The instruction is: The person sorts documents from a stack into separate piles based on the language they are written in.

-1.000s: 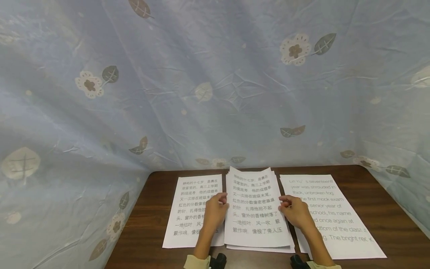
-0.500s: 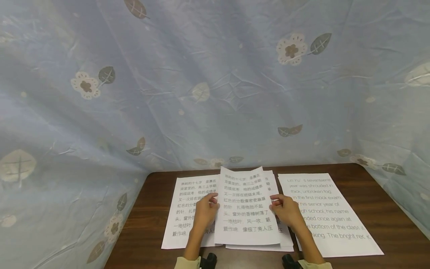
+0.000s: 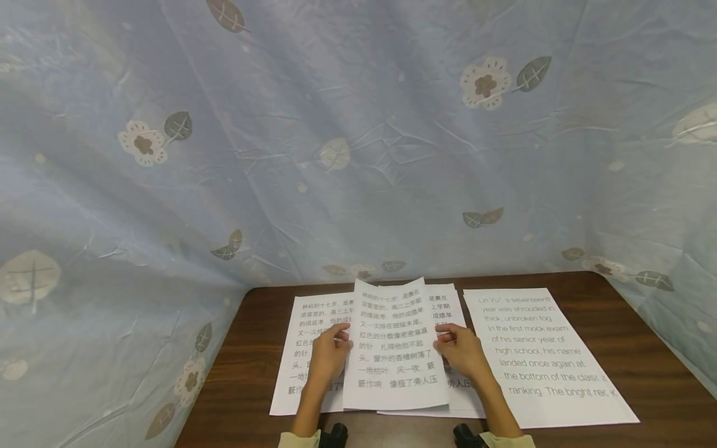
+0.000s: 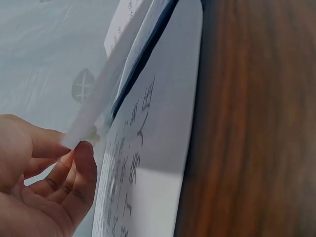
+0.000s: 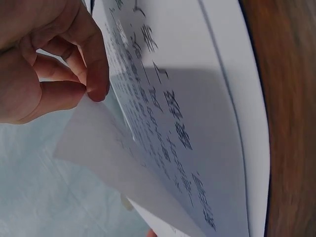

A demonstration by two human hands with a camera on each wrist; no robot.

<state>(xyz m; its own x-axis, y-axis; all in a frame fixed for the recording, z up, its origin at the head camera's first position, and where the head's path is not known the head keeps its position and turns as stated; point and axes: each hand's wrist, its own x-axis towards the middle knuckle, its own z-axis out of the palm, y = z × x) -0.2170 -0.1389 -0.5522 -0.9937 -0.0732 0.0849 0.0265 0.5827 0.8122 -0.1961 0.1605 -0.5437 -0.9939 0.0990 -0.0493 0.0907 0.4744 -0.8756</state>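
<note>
Between both hands hangs a sheet of paper (image 3: 392, 348) printed with Chinese text, raised and slightly bowed. My left hand (image 3: 329, 354) pinches its left edge between thumb and fingertips, as the left wrist view also shows at the sheet's edge (image 4: 91, 111). At the opposite edge, my right hand (image 3: 463, 354) pinches the paper between thumb and index finger; in the right wrist view the sheet (image 5: 108, 153) slants away below that hand. It overlaps a left sheet (image 3: 288, 379) and a middle stack of pages (image 3: 467, 398), both bearing Chinese text and partly hidden behind it.
To the right lies a paper (image 3: 551, 354) with English text. All the papers lie on a dark wooden table (image 3: 241, 348). A pale blue flowered curtain (image 3: 392, 186) hangs behind the table and along its sides.
Both hands have carried the top sheet leftward off the middle stack, toward the left sheet. More of the printed page beneath it, and of the English paper, now shows.
</note>
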